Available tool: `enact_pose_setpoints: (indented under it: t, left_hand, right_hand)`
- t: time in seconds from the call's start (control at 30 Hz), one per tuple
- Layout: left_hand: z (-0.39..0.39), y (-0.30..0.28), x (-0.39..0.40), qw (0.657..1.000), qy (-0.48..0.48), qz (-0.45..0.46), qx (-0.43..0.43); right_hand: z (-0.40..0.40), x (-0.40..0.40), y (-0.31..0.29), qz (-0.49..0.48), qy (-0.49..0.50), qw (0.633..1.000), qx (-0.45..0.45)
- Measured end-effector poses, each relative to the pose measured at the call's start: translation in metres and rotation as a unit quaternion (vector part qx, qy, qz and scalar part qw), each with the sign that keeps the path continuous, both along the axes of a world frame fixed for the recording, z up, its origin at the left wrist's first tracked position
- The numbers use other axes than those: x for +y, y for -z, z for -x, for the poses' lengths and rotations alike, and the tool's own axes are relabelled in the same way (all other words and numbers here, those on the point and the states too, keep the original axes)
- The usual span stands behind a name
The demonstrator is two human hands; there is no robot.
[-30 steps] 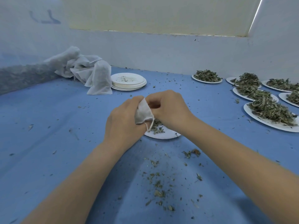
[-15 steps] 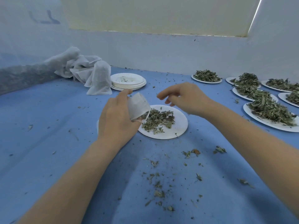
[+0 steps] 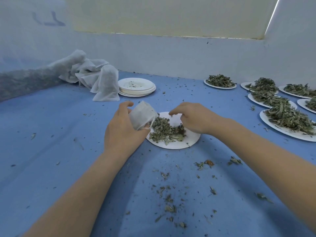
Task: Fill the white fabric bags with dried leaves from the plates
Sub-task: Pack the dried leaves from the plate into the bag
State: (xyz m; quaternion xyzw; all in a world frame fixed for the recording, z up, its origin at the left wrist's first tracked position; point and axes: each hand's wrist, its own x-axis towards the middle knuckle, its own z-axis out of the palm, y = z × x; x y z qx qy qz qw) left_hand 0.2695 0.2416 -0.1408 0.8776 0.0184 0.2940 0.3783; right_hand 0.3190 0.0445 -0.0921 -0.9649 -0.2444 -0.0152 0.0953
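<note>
My left hand (image 3: 123, 132) grips a small white fabric bag (image 3: 142, 116), its mouth tilted down toward the leaves. A white paper plate (image 3: 193, 138) sits in the middle of the blue cloth with a pile of dried leaves (image 3: 164, 130) on it. My right hand (image 3: 195, 118) hovers over the plate's right side, fingers curled down onto the leaves; whether they pinch any is hidden.
A heap of white fabric bags (image 3: 95, 77) lies at the back left beside a stack of used plates (image 3: 136, 86). Several plates heaped with dried leaves (image 3: 287, 115) line the right side. Loose leaf crumbs (image 3: 169, 199) litter the blue cloth near me.
My hands have come apart from the bag. The right hand lifted away, then came down onto the leaves on the plate, while the left hand keeps the bag tilted at the pile.
</note>
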Motion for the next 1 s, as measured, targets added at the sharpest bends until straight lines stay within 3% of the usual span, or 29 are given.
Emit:
enact_pose_setpoints:
  t: [0.2, 0.4, 0.57, 0.67, 0.83, 1.0]
  left_hand:
    - [0.000, -0.003, 0.002, 0.999, -0.022, 0.025, -0.003]
    - [-0.002, -0.002, 0.002, 1.000, -0.019, 0.012, 0.007]
    - [-0.002, -0.001, 0.001, 1.000, -0.019, 0.006, 0.010]
    - [-0.002, 0.000, 0.002, 1.000, -0.021, 0.001, 0.013]
    - [-0.002, -0.001, 0.002, 1.000, -0.020, 0.002, 0.016]
    - [0.000, -0.002, 0.002, 1.000, -0.015, -0.002, 0.020]
  right_hand:
    - [-0.015, 0.031, -0.001, 0.066, -0.070, 0.995, -0.008]
    - [-0.014, 0.019, 0.003, 0.092, -0.050, 0.994, -0.002]
    - [-0.007, -0.001, 0.000, -0.051, -0.016, 0.995, 0.084]
    - [-0.005, 0.002, -0.003, -0.051, -0.019, 0.990, 0.133]
    - [-0.011, 0.014, -0.001, 0.033, -0.040, 0.998, 0.044]
    - [-0.011, 0.013, -0.006, -0.114, -0.002, 0.993, 0.002]
